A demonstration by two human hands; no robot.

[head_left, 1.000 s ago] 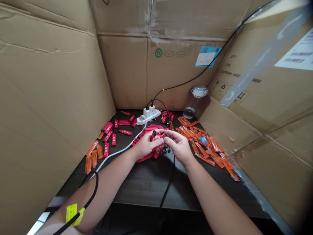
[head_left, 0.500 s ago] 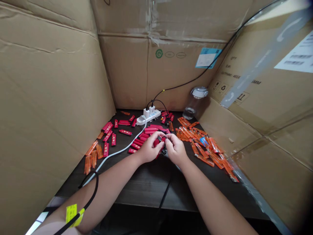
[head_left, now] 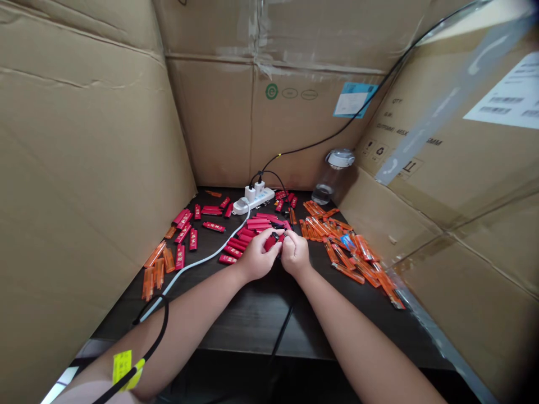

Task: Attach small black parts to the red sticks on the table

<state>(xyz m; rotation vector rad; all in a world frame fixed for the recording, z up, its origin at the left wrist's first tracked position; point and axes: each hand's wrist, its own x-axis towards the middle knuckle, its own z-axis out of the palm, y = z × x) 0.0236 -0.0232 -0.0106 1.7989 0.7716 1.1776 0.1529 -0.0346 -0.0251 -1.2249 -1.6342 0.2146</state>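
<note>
My left hand [head_left: 257,259] and my right hand [head_left: 295,255] meet at the middle of a dark table [head_left: 252,314], fingers curled together. The left hand grips a red lighter [head_left: 270,241]. The right hand pinches at the lighter's top end, on a small dark part I cannot make out. A row of red lighters [head_left: 242,241] lies just left of the hands. Orange lighters [head_left: 345,247] are heaped to the right.
Cardboard boxes [head_left: 84,168] wall the table on three sides. A white power strip [head_left: 252,200] with plugs and cables sits at the back. A clear bottle [head_left: 332,177] stands in the back right corner. More red and orange lighters [head_left: 181,238] lie at the left.
Both hands have drawn closer together and slightly nearer to me. The right hand's fingers, spread a second ago, are now closed against the lighter's top.
</note>
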